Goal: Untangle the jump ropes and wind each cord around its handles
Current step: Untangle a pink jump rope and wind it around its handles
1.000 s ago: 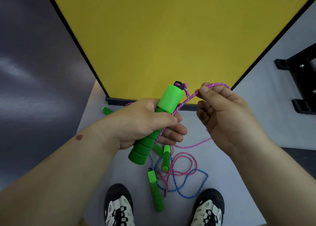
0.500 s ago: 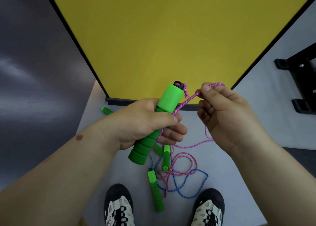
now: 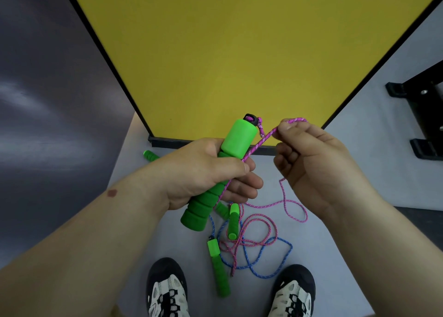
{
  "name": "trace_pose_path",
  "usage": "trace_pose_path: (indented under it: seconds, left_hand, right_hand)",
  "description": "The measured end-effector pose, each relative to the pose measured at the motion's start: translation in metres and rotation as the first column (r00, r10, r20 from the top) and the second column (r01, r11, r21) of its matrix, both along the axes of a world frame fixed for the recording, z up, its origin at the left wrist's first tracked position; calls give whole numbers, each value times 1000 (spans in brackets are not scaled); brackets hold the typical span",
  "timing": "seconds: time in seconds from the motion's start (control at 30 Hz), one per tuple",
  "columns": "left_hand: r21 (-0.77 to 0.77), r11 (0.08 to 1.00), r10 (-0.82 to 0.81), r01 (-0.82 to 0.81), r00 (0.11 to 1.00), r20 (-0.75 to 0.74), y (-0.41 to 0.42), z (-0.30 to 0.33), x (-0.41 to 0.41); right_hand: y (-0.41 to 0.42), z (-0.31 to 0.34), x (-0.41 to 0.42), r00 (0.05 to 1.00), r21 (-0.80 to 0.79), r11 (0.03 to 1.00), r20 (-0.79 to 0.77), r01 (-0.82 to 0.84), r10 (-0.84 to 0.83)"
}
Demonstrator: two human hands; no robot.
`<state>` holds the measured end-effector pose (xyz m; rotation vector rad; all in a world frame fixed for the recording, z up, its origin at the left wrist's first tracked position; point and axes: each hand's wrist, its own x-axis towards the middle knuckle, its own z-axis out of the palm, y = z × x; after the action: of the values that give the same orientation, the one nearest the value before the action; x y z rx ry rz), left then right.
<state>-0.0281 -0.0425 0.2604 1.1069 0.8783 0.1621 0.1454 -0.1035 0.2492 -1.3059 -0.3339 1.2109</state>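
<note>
Left hand (image 3: 203,173) clamps the green handle (image 3: 215,173); right hand (image 3: 309,158) pinches the pink cord (image 3: 257,144). Slack at lower center could snag the blue cord (image 3: 271,268), tightening the tangle.

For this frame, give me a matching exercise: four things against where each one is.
Things:
1. thick green foam handle
2. pink braided cord
3. blue braided cord
4. black-and-white shoes

Places:
A. pinched in right hand
B. bottom edge of view
C. gripped in left hand
D. looped on the floor

Pairs: 1-C, 2-A, 3-D, 4-B
</note>
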Motion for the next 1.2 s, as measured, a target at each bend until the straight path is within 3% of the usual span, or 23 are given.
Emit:
trace_pose_path:
  seconds: [0.1,0.3,0.6,0.83,1.07,1.2]
  left_hand:
    - [2,1000,3,-3,1000,3,0,0,0]
    - [4,1000,-5,5,1000,-3,0,0,0]
    - [-6,1000,9,-9,1000,16,1,-1,0]
    - [-8,1000,16,-16,1000,7,0,-1,1]
    - [0,1000,12,-12,1000,6,1,0,0]
    - [-17,1000,12,-12,1000,24,1,-1,0]
  right_hand:
    - [0,-1,0,1000,-5,1000,-18,-10,10]
    - [-4,-3,-10,977,-9,978,-28,-210,210]
    - [0,0,1,999,3,999,2,48,-48]
    - [-4,-2,-8,969,-8,970,-50,-241,240]
    - [0,-1,1,1000,14,1000,-9,8,-8]
    - [-1,-1,1,999,15,1000,-39,-4,4]
